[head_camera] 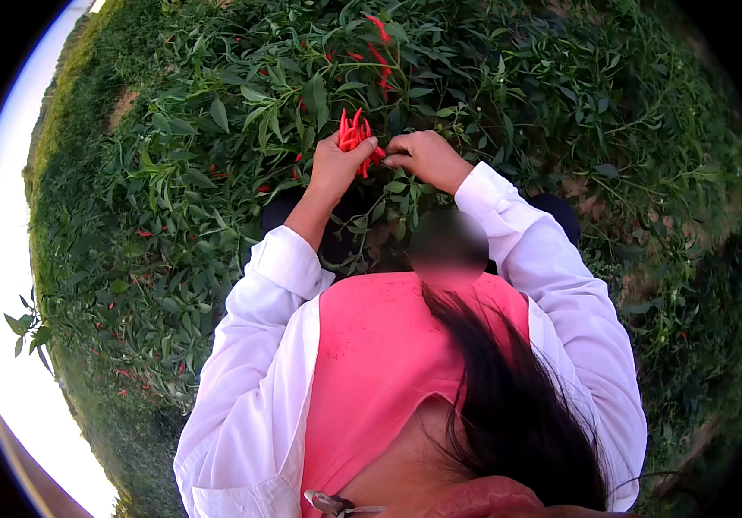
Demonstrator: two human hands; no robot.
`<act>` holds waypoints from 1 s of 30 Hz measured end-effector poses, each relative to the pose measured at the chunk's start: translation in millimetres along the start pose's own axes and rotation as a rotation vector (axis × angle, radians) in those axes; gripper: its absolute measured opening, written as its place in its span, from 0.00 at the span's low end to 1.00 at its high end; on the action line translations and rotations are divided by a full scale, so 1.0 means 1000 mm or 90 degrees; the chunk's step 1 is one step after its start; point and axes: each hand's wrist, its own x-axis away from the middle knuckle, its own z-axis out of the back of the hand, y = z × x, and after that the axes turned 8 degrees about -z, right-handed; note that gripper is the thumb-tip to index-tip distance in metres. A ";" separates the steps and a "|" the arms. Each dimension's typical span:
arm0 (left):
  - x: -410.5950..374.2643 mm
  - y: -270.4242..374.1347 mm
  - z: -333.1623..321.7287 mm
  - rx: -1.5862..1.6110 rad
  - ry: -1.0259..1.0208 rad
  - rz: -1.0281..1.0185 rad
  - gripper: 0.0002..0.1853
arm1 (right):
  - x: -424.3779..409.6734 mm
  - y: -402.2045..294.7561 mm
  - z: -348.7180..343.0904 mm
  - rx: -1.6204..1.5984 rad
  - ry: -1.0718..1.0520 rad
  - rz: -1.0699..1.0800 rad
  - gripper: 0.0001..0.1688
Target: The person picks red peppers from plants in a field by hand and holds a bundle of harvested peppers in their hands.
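A bunch of slim red chili peppers (353, 133) is gripped in my left hand (335, 165), its thumb pressed across them and several tips pointing up. Just to the right, my right hand (432, 158) is bent with thumb and fingers drawn together. Its fingertips are close to the right edge of the bunch; whether they pinch a pepper or stem cannot be seen. Beyond both hands, more red chilies (382, 65) hang on a leafy chili plant (313, 97). A leafy green stem (403, 188) rises right below my hands.
Dense chili plants surround me, with scattered red peppers (144, 233) low on the left. Patches of bare soil (588, 201) show between plants on the right. My dark-clad knees (555, 217) are bent among the foliage. Bright sky (2, 259) fills the far left.
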 end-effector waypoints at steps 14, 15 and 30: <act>0.017 0.037 0.019 0.539 0.017 0.110 0.06 | -0.059 -0.001 0.087 -0.103 0.274 -0.058 0.16; 0.018 0.039 0.019 0.585 -0.034 0.130 0.06 | -0.077 0.009 0.095 0.022 0.288 -0.026 0.16; -0.068 0.079 0.015 0.398 -0.008 0.041 0.06 | -0.083 -0.005 0.031 0.048 0.246 0.052 0.09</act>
